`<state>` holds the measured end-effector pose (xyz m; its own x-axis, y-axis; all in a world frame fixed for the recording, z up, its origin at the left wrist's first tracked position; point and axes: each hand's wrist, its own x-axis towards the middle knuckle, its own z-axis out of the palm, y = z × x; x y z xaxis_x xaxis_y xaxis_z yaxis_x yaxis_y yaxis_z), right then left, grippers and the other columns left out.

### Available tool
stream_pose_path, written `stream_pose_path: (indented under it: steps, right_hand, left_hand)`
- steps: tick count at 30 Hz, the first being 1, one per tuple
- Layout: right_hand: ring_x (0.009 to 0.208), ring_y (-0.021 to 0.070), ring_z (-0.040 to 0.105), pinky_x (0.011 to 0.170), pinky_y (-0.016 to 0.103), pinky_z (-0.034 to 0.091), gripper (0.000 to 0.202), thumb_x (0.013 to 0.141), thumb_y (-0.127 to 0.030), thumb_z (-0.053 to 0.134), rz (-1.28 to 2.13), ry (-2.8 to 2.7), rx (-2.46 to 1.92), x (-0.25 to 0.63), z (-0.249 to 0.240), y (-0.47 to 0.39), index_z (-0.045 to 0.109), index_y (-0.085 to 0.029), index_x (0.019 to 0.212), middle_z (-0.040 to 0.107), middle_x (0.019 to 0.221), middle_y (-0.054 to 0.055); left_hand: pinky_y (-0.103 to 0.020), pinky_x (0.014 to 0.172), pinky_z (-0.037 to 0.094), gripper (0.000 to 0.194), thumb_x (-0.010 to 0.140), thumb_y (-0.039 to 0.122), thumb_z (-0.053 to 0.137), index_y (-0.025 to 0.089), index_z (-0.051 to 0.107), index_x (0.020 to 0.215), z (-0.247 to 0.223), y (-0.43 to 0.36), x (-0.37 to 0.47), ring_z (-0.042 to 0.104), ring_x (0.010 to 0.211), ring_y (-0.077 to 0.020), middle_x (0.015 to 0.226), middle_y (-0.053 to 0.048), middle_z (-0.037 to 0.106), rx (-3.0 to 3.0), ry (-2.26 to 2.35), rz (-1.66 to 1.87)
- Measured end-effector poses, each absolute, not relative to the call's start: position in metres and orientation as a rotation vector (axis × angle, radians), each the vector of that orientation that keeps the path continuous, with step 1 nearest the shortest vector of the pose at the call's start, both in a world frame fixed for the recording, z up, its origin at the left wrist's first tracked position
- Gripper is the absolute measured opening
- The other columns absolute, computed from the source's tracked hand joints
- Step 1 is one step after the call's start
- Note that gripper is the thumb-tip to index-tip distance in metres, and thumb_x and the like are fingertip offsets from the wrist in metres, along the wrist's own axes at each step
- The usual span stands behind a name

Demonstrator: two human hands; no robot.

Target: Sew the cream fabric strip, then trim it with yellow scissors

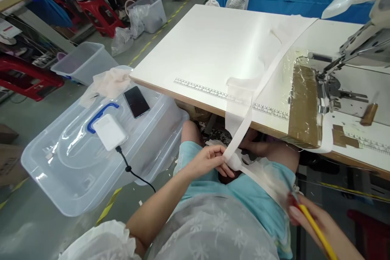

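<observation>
My left hand [215,160] is closed on a long white fabric strip [243,128] above my lap. From there the strip runs up over the table edge and across the white tabletop [210,44]. Another length of pale fabric [268,176] lies over my right thigh. My right hand [307,215], lower right, is wrapped round a tool with a yellow and red handle [317,229]; its thin metal end is blurred and points up and left, near the fabric.
A sewing machine [335,85] stands at the right of the table. To the left, a lidded clear box [76,150] carries a phone [136,101], a white power bank [110,131] with black cable, and pale cloth [111,83]. Red stools [102,16] and a seated person are behind.
</observation>
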<state>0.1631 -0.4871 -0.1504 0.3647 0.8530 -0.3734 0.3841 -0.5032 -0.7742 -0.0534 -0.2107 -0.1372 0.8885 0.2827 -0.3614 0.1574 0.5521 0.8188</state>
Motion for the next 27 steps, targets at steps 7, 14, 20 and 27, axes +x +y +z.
stream_pose_path:
  steps: [7, 14, 20, 27]
  right_hand:
    - [0.063, 0.0145, 0.044, 0.056, 0.026, 0.041, 0.042, 0.091, -0.062, 0.05, 1.565, -1.381, -1.745, 0.146, -0.124, -0.391, 0.049, -0.023, 0.076, 0.044, 0.071, -0.003]
    - [0.058, 0.0124, 0.033, 0.052, 0.026, 0.03, 0.042, 0.09, -0.056, 0.056, 1.558, -1.519, -1.735, 0.149, -0.128, -0.368, 0.04, -0.023, 0.069, 0.033, 0.066, -0.006]
    - [0.054, 0.013, 0.038, 0.049, 0.025, 0.032, 0.043, 0.087, -0.057, 0.056, 1.35, -1.615, -1.908, 0.147, -0.12, -0.363, 0.04, -0.023, 0.066, 0.039, 0.061, -0.005]
    - [0.055, 0.016, 0.049, 0.05, 0.026, 0.035, 0.038, 0.088, -0.057, 0.056, 1.251, -1.687, -2.029, 0.15, -0.121, -0.369, 0.047, -0.024, 0.07, 0.05, 0.062, -0.003]
  left_hand:
    - [-0.019, 0.048, 0.051, 0.045, 0.078, 0.057, 0.071, 0.013, 0.059, 0.083, -0.135, -0.221, -0.055, 0.07, 0.054, -0.0161, 0.061, -0.005, 0.07, 0.977, 0.569, 0.08]
    - [-0.021, 0.051, 0.051, 0.05, 0.073, 0.059, 0.074, 0.012, 0.06, 0.081, -0.131, -0.218, -0.054, 0.072, 0.06, -0.0189, 0.065, -0.008, 0.072, 0.968, 0.624, 0.043]
    - [-0.022, 0.05, 0.05, 0.05, 0.072, 0.061, 0.073, 0.013, 0.06, 0.081, -0.134, -0.219, -0.051, 0.072, 0.058, -0.0194, 0.062, -0.006, 0.071, 0.982, 0.647, 0.031]
    - [-0.022, 0.05, 0.05, 0.051, 0.072, 0.063, 0.072, 0.014, 0.06, 0.081, -0.133, -0.221, -0.049, 0.071, 0.057, -0.0189, 0.061, -0.006, 0.071, 1.001, 0.642, 0.057]
